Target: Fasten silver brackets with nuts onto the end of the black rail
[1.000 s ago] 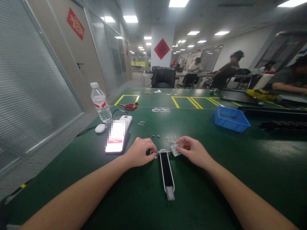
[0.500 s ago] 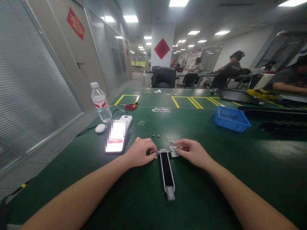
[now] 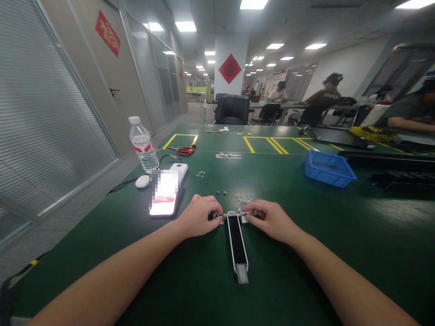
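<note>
A long narrow part (image 3: 238, 242) with a pale frame, a black middle and a grey end tab lies on the green table. A thin metal rod (image 3: 232, 214) crosses its far end. My left hand (image 3: 201, 216) pinches a small metal bracket (image 3: 221, 219) at the rod's left side. On the right side, my right hand (image 3: 270, 219) has thumb and fingertips closed on another small metal bracket (image 3: 244, 219), mostly covered by the fingers. Two small nuts (image 3: 221, 193) rest just beyond the rod.
To the left are a lit phone (image 3: 165, 194), a white mouse-like object (image 3: 142, 181), a water bottle (image 3: 143, 147) and red-handled scissors (image 3: 185, 151). Several small rings (image 3: 200, 174) lie behind the nuts. A blue bin (image 3: 329, 168) stands at right. People sit in the background.
My right hand has shifted slightly left and turned its bracket, bringing it closer against the rod's right end. The fingers now cover more of it. My left hand stays in place.
</note>
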Demonstrator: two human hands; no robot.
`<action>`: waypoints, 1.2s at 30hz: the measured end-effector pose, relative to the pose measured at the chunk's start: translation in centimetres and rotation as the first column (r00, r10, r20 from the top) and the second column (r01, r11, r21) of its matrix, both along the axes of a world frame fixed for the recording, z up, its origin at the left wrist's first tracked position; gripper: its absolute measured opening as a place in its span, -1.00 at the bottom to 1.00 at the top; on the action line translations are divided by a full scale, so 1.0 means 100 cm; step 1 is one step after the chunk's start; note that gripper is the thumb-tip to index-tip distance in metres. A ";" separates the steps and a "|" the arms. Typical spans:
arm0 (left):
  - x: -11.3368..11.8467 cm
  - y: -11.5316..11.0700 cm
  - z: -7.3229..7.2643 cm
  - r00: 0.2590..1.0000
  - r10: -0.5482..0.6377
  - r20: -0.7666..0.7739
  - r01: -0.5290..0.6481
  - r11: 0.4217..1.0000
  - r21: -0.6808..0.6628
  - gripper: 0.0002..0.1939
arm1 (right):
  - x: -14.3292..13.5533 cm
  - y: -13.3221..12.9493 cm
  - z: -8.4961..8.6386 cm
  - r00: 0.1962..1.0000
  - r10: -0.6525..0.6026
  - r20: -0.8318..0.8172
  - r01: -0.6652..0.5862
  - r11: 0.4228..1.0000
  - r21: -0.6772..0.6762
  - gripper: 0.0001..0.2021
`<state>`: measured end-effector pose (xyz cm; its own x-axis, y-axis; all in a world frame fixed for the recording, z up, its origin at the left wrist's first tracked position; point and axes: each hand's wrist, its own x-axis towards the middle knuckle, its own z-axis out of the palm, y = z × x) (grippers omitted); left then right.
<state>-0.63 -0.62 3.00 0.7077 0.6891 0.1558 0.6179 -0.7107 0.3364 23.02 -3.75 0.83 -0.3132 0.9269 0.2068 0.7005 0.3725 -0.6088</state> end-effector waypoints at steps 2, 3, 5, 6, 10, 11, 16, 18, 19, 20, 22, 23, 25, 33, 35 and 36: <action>0.000 -0.001 0.000 1.000 0.006 -0.001 -0.006 1.000 0.012 -0.89 | 0.000 0.000 0.000 1.000 0.006 -0.001 -0.006 1.000 -0.003 -0.81; 0.000 -0.002 0.000 1.000 0.008 0.000 -0.008 1.000 0.019 -0.89 | 0.000 0.000 0.000 1.000 0.009 0.002 -0.009 1.000 -0.004 -0.81; 0.001 -0.003 -0.001 1.000 0.012 0.004 -0.012 1.000 0.024 -0.90 | 0.000 0.000 0.001 1.000 0.019 0.018 -0.019 1.000 -0.001 -0.81; 0.001 -0.003 -0.001 1.000 0.014 0.005 -0.014 1.000 0.023 -0.90 | 0.000 0.000 0.001 0.999 0.025 0.029 -0.025 1.000 0.002 -0.81; 0.001 -0.004 -0.002 1.000 0.015 0.013 -0.015 0.999 0.037 -0.90 | -0.001 0.000 0.002 0.998 0.043 0.050 -0.044 0.999 0.017 -0.82; 0.001 -0.003 -0.002 1.000 0.015 0.013 -0.016 0.999 0.042 -0.90 | -0.001 0.000 0.002 0.998 0.048 0.044 -0.049 0.999 0.018 -0.82; 0.001 -0.003 -0.004 1.000 0.011 0.025 -0.012 0.999 0.049 -0.89 | -0.001 -0.001 0.004 0.998 0.057 -0.005 -0.057 0.997 0.044 -0.83; 0.001 -0.003 -0.003 0.999 0.018 0.034 -0.020 0.999 0.046 -0.89 | -0.001 -0.001 0.003 0.999 0.051 -0.013 -0.050 0.997 0.052 -0.85; 0.001 -0.004 -0.003 0.999 0.021 0.038 -0.023 0.999 0.045 -0.89 | -0.001 -0.001 0.002 0.999 0.048 -0.012 -0.047 0.998 0.051 -0.85; 0.001 -0.004 -0.003 0.999 0.023 0.041 -0.024 0.999 0.043 -0.89 | -0.001 -0.001 0.001 0.999 0.044 -0.010 -0.043 0.998 0.049 -0.86; 0.001 -0.004 -0.002 0.999 0.023 0.047 -0.025 0.999 0.041 -0.89 | -0.001 -0.001 0.000 0.999 0.037 -0.006 -0.037 0.998 0.047 -0.86; 0.001 -0.004 -0.001 0.999 0.023 0.048 -0.025 0.999 0.038 -0.89 | -0.002 -0.001 0.000 0.999 0.038 -0.004 -0.038 0.998 0.046 -0.86; 0.001 -0.004 0.000 0.999 0.026 0.046 -0.027 0.999 0.028 -0.89 | -0.003 -0.002 0.000 0.999 0.042 -0.001 -0.042 0.998 0.047 -0.87; 0.001 -0.004 -0.002 0.999 0.013 0.053 -0.015 0.999 0.039 -0.89 | -0.006 -0.002 0.000 1.000 0.023 -0.001 -0.023 0.999 0.031 -0.87; 0.000 -0.003 -0.002 0.999 0.015 0.048 -0.017 0.999 0.041 -0.89 | -0.006 -0.001 0.000 1.000 0.002 0.002 -0.002 1.000 0.020 -0.88; 0.000 -0.003 -0.003 0.999 0.015 0.046 -0.017 0.999 0.041 -0.89 | -0.006 -0.002 0.000 1.000 -0.007 0.005 0.007 1.000 0.018 -0.88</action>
